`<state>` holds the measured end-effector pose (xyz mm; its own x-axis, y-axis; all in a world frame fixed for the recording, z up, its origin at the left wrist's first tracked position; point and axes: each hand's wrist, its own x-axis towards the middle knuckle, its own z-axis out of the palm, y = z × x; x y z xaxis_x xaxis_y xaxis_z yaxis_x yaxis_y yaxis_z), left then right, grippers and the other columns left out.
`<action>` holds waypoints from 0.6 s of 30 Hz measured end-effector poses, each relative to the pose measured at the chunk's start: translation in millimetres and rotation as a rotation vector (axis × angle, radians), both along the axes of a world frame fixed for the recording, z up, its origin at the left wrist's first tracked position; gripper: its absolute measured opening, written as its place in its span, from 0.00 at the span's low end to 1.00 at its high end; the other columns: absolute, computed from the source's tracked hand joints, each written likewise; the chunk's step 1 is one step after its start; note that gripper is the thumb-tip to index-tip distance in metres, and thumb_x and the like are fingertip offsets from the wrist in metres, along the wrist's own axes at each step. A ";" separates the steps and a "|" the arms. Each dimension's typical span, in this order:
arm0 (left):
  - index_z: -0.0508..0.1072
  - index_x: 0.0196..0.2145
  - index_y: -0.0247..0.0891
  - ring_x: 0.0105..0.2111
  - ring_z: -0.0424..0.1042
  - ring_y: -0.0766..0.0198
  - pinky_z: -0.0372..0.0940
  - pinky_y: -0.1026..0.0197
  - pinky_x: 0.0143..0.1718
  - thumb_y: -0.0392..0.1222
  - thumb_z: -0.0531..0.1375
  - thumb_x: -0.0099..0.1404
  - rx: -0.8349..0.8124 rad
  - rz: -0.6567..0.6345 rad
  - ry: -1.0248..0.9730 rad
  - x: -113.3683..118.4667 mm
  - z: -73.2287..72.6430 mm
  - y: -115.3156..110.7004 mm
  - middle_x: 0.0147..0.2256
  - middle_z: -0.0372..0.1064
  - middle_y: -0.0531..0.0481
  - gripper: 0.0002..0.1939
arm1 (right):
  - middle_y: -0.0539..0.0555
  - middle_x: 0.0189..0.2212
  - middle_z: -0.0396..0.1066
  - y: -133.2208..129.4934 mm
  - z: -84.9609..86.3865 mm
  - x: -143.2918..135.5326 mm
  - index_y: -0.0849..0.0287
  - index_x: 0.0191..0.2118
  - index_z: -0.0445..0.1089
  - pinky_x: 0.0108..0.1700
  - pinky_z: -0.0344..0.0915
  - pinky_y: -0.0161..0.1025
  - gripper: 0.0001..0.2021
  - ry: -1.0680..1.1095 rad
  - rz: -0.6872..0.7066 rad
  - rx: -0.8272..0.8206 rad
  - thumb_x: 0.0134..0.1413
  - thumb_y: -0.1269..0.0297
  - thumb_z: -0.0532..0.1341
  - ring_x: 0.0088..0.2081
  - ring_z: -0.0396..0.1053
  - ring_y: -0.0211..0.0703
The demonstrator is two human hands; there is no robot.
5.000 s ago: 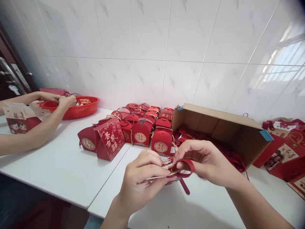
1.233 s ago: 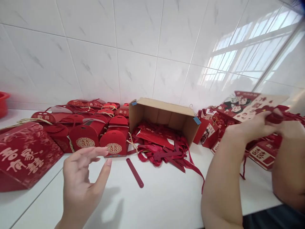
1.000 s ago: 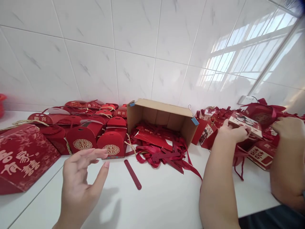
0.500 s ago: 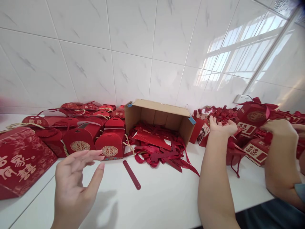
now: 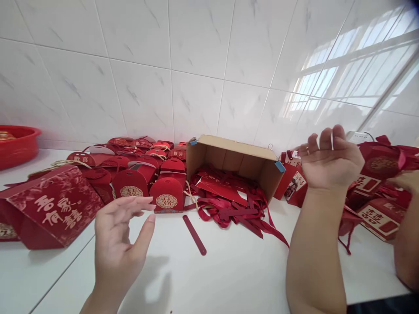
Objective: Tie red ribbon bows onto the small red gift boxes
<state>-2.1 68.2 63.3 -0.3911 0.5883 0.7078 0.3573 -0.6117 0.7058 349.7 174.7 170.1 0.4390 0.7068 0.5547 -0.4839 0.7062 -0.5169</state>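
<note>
The wall [image 5: 183, 56] is made of big white tiles with thin gray marks and gray lines between them. The tiles are shiny. On the right side a bright window shows in them like in a mirror. Below is a white table [image 5: 229, 279] with a smooth top. Soft daylight fills the room.

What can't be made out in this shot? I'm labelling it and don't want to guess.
- Head view: the far right pile of red boxes is cut by the frame edge and partly hidden behind the right hand.
- The inside back of the cardboard box is shadowed behind ribbons.
- The red basin is cropped at the left edge.
- The left hand is open, holding nothing.
</note>
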 end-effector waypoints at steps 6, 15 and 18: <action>0.61 0.45 0.42 0.36 0.72 0.61 0.63 0.58 0.41 0.31 0.63 0.54 0.010 -0.020 -0.011 -3.0 1.4 -3.2 0.40 0.70 0.47 0.22 | 0.52 0.37 0.76 -13.9 -0.5 -41.4 0.53 0.38 0.77 0.45 0.69 0.42 0.10 -1.168 0.496 0.122 0.57 0.67 0.57 0.40 0.73 0.43; 0.60 0.45 0.41 0.36 0.72 0.61 0.63 0.57 0.41 0.32 0.63 0.55 -0.013 -0.009 -0.028 -4.3 3.9 -7.5 0.40 0.69 0.47 0.22 | 0.56 0.56 0.67 66.1 -71.4 -85.6 0.57 0.54 0.68 0.60 0.58 0.46 0.22 -1.846 -0.023 -0.429 0.55 0.76 0.52 0.56 0.64 0.49; 0.60 0.45 0.42 0.36 0.71 0.61 0.63 0.57 0.41 0.33 0.63 0.56 -0.011 -0.017 -0.031 -4.1 3.6 -7.5 0.40 0.69 0.48 0.21 | 0.56 0.58 0.64 79.5 -95.4 -98.8 0.58 0.58 0.65 0.62 0.55 0.43 0.25 -1.861 -0.014 -0.371 0.54 0.78 0.54 0.58 0.62 0.47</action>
